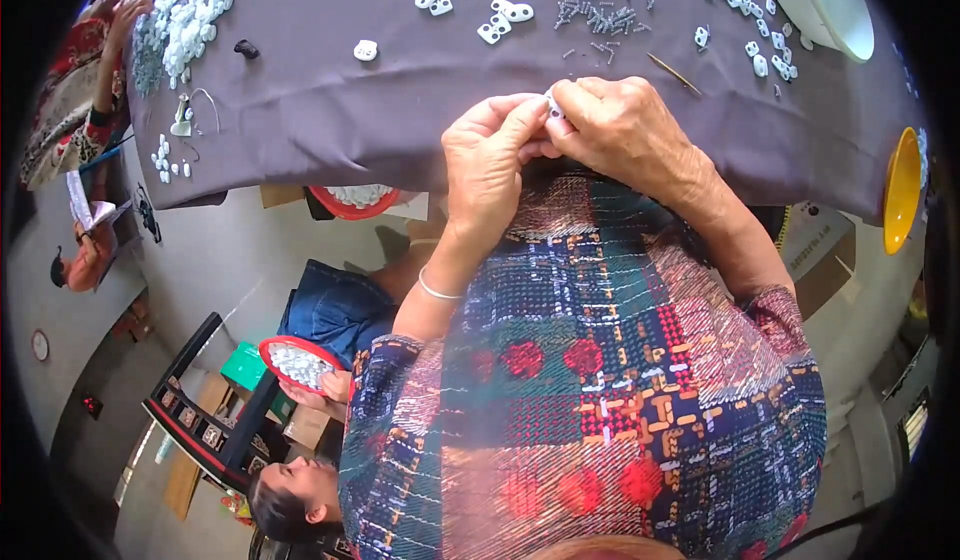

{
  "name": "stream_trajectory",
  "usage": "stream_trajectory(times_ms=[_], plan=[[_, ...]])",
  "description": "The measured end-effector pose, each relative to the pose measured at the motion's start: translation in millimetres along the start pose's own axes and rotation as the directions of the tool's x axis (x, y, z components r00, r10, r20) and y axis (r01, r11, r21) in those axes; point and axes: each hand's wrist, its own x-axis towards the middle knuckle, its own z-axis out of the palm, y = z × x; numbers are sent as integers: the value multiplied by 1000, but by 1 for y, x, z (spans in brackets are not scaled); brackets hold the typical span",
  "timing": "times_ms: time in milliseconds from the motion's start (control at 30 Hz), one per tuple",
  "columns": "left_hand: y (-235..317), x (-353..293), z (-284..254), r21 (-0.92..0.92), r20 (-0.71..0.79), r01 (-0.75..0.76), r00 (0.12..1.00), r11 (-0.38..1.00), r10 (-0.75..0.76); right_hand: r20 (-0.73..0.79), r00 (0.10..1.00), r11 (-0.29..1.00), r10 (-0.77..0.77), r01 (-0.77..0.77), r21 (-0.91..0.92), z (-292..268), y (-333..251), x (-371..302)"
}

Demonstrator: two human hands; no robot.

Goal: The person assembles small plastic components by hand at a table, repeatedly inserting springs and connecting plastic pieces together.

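Note:
Close to the table's near edge, my left hand [490, 145] and my right hand [625, 130] meet at the fingertips. Pinched between them is a small white plastic cord lock [554, 109] with a dark hole; my fingers cover most of it. Beyond my hands lie loose white cord locks [494, 32] with paired holes and a scatter of small metal springs [603, 18]. A thin brownish pointed stick [674, 74] rests right of the springs. One more white piece [366, 50] sits by itself to the left.
A dark cloth covers the table [330, 110]. At far right stand a white bowl [835, 10] and a yellow dish [900, 192]. White pieces heap up [190, 35] at far left, near another person's arm. A seated person at lower left holds a red-rimmed basket [300, 362] of white pieces.

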Motion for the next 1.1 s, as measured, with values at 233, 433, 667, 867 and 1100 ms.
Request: stream_trajectory(times_ms=[233, 433, 667, 867, 1100], plan=[[-3, -1, 0, -18, -43, -44, 998, 999, 44, -72, 997, 999, -19, 21, 31, 6, -6, -1], [-3, -3, 1, -10, -29, -54, 998, 999, 53, -92, 995, 999, 34, -30, 42, 11, -11, -7], [24, -1, -21, 273, -62, -328, 932, 905, 356, -292, 950, 988, 107, -70, 135, -14, 4, -6], [50, 11, -47, 629, -60, -451, 784, 633, 618, -183, 982, 988, 43, -69, -135, -8, 21, 10], [60, 29, -55, 739, 39, -509, 687, 442, 726, -237, 971, 977, -39, -12, -213, 2, 28, 41]])
